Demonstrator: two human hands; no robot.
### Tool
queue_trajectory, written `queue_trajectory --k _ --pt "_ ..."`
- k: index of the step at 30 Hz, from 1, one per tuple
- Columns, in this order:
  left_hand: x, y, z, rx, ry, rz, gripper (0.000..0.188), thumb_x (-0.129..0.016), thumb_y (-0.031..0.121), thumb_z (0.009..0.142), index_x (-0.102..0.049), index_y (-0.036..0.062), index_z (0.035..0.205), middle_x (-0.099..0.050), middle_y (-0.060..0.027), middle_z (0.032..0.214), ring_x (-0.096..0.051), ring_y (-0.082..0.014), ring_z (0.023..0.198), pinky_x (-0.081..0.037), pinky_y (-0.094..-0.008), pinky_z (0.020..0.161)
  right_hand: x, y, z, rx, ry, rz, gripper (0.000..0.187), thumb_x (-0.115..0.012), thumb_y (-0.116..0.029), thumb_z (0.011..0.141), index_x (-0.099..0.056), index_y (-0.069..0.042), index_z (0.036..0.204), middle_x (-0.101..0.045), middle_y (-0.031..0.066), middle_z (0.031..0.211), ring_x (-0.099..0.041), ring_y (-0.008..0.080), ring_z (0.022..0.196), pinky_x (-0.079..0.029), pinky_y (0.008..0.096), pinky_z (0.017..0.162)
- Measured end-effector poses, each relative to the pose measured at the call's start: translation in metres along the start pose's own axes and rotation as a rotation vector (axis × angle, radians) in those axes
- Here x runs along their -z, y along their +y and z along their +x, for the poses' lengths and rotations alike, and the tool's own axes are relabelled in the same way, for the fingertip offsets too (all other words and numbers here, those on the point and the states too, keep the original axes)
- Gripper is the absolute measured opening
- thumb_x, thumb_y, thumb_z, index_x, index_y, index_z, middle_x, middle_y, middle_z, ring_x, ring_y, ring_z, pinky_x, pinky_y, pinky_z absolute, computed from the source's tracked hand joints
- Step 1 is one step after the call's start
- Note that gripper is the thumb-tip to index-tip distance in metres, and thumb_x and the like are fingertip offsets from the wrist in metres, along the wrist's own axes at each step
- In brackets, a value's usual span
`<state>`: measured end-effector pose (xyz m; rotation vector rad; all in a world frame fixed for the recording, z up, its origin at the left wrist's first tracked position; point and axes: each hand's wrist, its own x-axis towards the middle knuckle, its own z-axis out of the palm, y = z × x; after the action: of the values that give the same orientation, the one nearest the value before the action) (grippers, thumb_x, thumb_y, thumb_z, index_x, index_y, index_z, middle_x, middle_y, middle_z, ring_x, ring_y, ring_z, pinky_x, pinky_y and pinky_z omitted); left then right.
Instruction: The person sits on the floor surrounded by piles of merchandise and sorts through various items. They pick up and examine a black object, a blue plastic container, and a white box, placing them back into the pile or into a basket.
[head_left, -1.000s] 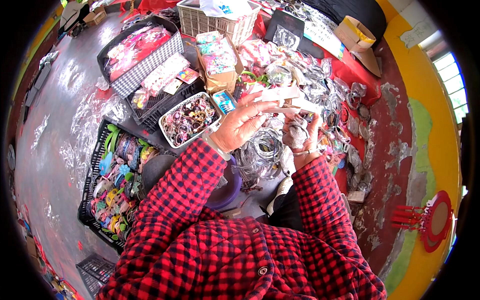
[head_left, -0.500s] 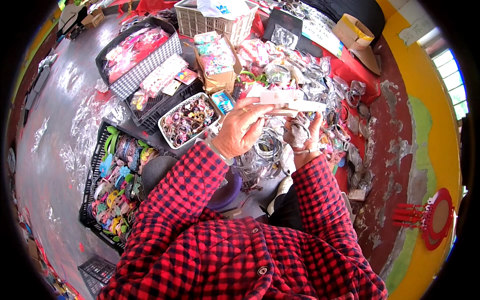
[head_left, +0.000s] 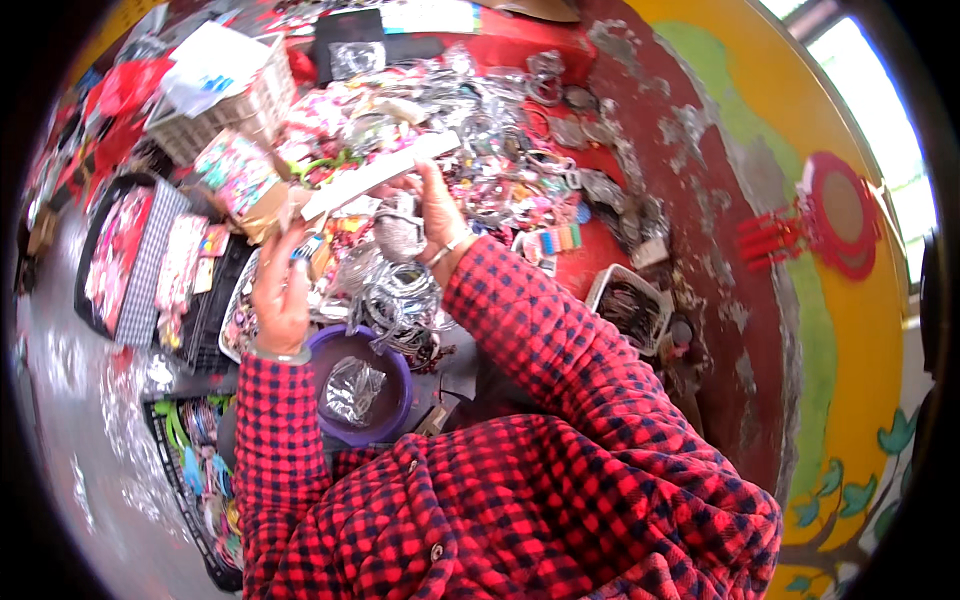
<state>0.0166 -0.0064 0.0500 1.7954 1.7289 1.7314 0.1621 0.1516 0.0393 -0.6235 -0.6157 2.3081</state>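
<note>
A: Item 1, location?
B: Long white card (head_left: 385, 168), upper centre of frame, above the cluttered red counter (head_left: 520, 50).
A: Grip?
B: Left hand (head_left: 283, 290) and right hand (head_left: 432, 205) each closed on 1 end. Purple bowl (head_left: 392, 352) sat below.

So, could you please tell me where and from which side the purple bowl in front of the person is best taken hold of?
Grip the purple bowl by its near rim, coming from above on the person's side. That rim edge is bare and open, while a crumpled clear plastic bag fills the middle and a pile of silver bangles overhangs the far edge. The left hand hovers nearest.
</note>
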Motion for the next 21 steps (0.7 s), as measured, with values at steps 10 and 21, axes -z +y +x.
queue_trajectory --k 10,21 --pt "-0.004 -0.096 -0.047 0.348 0.018 0.065 0.022 -0.044 0.006 0.085 -0.057 -0.0016 0.101 -0.063 -0.0091 0.089 -0.058 -0.0142 0.083 -0.043 -0.0251 0.076 0.104 -0.132 -0.107 0.228 -0.153 0.186 0.066 -0.061 -0.061 0.064 -0.056 -0.004 0.098 -0.062 0.0087 0.081 -0.060 0.0214 0.063 -0.052 0.0331 0.058" --pt "-0.011 -0.131 -0.080 0.460 -0.221 0.414 0.021 -0.052 0.014 0.080 -0.063 0.0083 0.097 -0.064 -0.0094 0.091 -0.059 -0.0186 0.086 -0.043 -0.0275 0.079 0.249 -0.213 -0.393 0.634 0.619 0.171 0.043 -0.048 -0.048 0.082 -0.055 -0.010 0.102 -0.063 0.0071 0.086 -0.062 0.0237 0.067 -0.053 0.0359 0.050"
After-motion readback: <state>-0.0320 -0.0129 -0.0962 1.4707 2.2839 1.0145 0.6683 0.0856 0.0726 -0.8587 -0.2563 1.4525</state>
